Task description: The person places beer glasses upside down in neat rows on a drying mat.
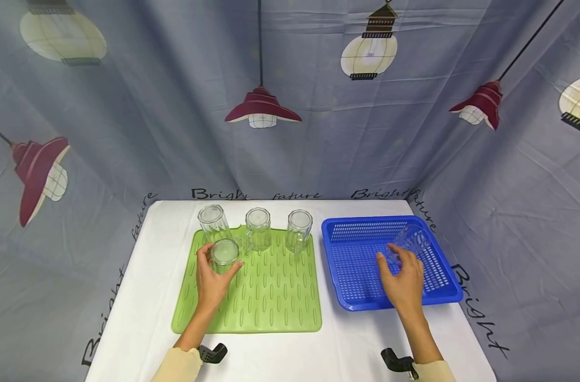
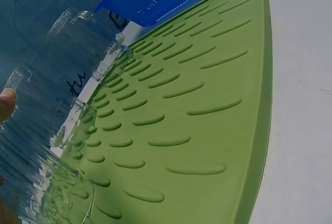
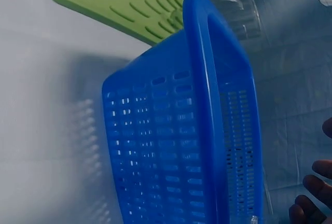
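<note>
My left hand (image 1: 212, 281) has its thumb and fingers curved round an upside-down clear glass mug (image 1: 225, 252) at the left of the green drying mat (image 1: 271, 297). In the left wrist view that mug's ribbed side (image 2: 26, 172) stands low over the mat. Over the blue basket (image 1: 349, 306) is my right hand (image 1: 404, 278), its thumb and fingers apart with nothing between them. Just beyond those fingers, another clear glass mug (image 1: 414, 237) leans in the basket's right side, partly hidden by the hand.
Three more upside-down glass mugs, at left (image 1: 213, 220), middle (image 1: 258, 228) and right (image 1: 299, 228), line the mat's back edge. The white-covered table (image 1: 290, 355) lies beneath, and a grey-blue curtain (image 1: 309, 159) encloses the back and sides.
</note>
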The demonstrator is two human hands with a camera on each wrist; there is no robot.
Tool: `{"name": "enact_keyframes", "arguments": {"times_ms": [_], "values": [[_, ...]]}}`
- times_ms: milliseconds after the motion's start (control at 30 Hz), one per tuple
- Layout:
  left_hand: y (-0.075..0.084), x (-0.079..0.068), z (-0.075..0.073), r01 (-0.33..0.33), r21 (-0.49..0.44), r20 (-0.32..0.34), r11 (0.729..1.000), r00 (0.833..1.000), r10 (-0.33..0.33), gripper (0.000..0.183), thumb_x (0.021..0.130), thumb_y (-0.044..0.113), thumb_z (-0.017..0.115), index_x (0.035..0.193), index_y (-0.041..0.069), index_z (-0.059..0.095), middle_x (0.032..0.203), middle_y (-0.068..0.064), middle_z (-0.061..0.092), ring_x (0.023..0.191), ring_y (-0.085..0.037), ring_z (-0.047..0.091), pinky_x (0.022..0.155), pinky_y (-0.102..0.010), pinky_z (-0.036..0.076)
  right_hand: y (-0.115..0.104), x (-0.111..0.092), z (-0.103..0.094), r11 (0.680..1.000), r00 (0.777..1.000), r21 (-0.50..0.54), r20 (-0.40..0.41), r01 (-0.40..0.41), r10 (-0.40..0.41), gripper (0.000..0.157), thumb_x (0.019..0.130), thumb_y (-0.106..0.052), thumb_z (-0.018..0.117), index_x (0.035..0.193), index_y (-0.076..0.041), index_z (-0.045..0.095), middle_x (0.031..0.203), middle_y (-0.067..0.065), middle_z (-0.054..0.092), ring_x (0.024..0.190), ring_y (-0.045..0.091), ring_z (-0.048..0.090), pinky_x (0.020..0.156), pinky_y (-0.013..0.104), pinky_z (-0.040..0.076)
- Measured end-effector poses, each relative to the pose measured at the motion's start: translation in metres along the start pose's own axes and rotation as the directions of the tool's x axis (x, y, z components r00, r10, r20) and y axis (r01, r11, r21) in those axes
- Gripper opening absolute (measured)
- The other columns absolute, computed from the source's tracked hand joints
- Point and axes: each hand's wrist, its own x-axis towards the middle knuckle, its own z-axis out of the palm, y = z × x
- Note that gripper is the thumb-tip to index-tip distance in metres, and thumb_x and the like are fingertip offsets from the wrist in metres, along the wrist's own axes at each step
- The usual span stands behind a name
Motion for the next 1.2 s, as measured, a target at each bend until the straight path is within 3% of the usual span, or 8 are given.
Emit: {"name": "enact_keyframes", "arguments": {"times_ms": [233,500,767,1033,1200], "values": [[-0.003,-0.003,-0.004,-0.024,0.029,0.011,0.999,1.0,0.023,0.102,0.075,0.023,0.101,0.158,0.013,0.041,0.158,-0.02,0.051,0.151,-0.044,0.048,0.122,-0.067,0.041,0.006,0.005,-0.002,1.0,1.0,-0.013,-0.023,-0.01,0.01,0.043,0.1,-0.023,0.075,0.136,-0.001,0.069,0.135,0.025,0.067,0.118,0.041,0.055,0.089,0.044,0.04],[-0.008,-0.007,-0.014,-0.051,0.072,-0.016,0.996,0.999,0.052,0.102,0.076,0.023,0.1,0.16,0.015,0.044,0.161,-0.014,0.051,0.153,-0.038,0.044,0.128,-0.068,0.032,0.01,0.011,0.001,0.999,1.0,-0.043,-0.025,-0.019,0.018,0.043,0.099,-0.026,0.075,0.135,-0.002,0.07,0.134,0.026,0.067,0.117,0.042,0.056,0.088,0.046,0.04],[-0.016,-0.014,-0.032,-0.02,0.145,0.031,0.989,0.999,0.015,0.1,0.078,0.028,0.099,0.161,0.02,0.044,0.162,-0.017,0.047,0.154,-0.043,0.041,0.125,-0.071,0.033,0.02,0.017,0.003,0.995,0.998,-0.076,-0.006,-0.057,0.057,0.046,0.102,-0.03,0.072,0.139,-0.003,0.068,0.143,0.031,0.061,0.127,0.049,0.05,0.097,0.06,0.041],[-0.032,-0.027,-0.048,-0.06,0.245,0.063,0.968,0.997,0.046,0.103,0.076,0.022,0.1,0.162,0.014,0.045,0.161,-0.021,0.046,0.15,-0.044,0.041,0.12,-0.07,0.038,0.033,0.025,0.004,0.996,0.998,-0.075,-0.022,-0.055,0.054,0.047,0.101,-0.03,0.071,0.138,0.0,0.068,0.145,0.033,0.058,0.133,0.052,0.045,0.109,0.066,0.036],[-0.043,-0.038,-0.059,-0.115,0.33,0.077,0.937,0.992,0.095,0.1,0.075,0.021,0.1,0.16,0.01,0.047,0.16,-0.02,0.045,0.151,-0.04,0.037,0.122,-0.066,0.037,0.037,0.029,0.004,0.993,0.998,-0.107,-0.03,-0.053,0.05,0.049,0.101,-0.031,0.071,0.139,0.001,0.067,0.146,0.033,0.055,0.133,0.051,0.041,0.102,0.066,0.037]]}}
